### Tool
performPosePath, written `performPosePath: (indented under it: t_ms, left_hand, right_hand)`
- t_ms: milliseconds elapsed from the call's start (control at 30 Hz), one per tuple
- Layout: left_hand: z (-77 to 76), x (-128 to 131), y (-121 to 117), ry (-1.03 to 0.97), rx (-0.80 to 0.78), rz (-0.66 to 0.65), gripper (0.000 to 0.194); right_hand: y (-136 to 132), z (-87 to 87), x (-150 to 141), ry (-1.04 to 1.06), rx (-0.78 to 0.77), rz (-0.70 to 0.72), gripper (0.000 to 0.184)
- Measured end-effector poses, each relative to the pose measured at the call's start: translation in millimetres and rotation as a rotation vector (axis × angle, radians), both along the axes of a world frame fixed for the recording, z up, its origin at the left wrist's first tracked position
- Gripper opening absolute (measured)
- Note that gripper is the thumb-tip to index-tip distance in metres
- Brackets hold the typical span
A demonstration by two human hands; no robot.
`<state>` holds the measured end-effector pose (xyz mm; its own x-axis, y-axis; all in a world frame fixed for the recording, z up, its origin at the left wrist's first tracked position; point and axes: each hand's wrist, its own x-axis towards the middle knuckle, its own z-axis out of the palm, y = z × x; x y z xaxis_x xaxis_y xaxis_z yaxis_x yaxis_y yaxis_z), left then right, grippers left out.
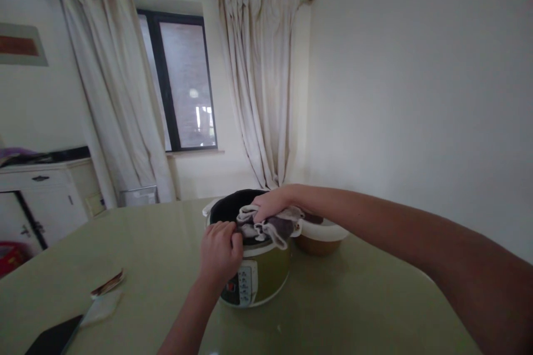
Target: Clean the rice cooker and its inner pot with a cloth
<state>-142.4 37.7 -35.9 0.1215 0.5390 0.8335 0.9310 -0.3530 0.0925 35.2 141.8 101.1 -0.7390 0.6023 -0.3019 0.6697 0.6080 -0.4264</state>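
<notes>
One dark, flat thing (56, 335) lies nearest us, at the lower left of the pale green table (158, 272), with a whitish flat piece (100, 309) and a brownish scrap (107, 284) just beyond it; we cannot tell what these are. In front of us stands the cooker (272, 274), upright and lidless, its control panel (246, 283) facing our way. Our left hand (220, 249) has its fingers curled over the near left of the rim, gripping there, it seems, to steady the pot. Our right hand (270, 205) clutches a bunched grey-and-white cloth (281, 227) and lays it across the right side of the rim, part over the dark inside, part hanging outside; the fingertips are hidden in its folds. We judge that the step in hand is wiping the rim and upper wall. The next move, as we read it, calls for a firm left hold while the cloth is pressed along the rest of the edge. Just behind, to the right, sits a brown basin (314, 245) with a white rim, partly covered by our right forearm. Farther off, we see curtains (266, 66) and a dark-framed window (189, 77).
</notes>
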Motion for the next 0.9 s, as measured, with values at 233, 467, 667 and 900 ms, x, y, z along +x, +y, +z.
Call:
performPosePath:
  t_ms: [233, 467, 667, 900]
  left_hand:
    - [-2.6, 12, -8, 0.053, -0.002, 0.128, 0.027]
    - [8.2, -13, -16, 0.056, -0.125, -0.069, 0.026]
    - [6.3, -54, -5, 0.113, -0.086, -0.251, 0.033]
    - [-2.5, -43, -20, 0.207, 0.08, -0.146, 0.021]
  right_hand:
    - [-23, -16.8, 40, 0.223, 0.368, 0.128, 0.029]
    - [-49, -45.4, 42, 0.566, 0.431, 0.285, 0.043]
    - [-26, -43.6, 75, 0.438, 0.611, 0.253, 0.05]
    - [-84, -71.1, 10, 0.597, 0.695, 0.227, 0.056]
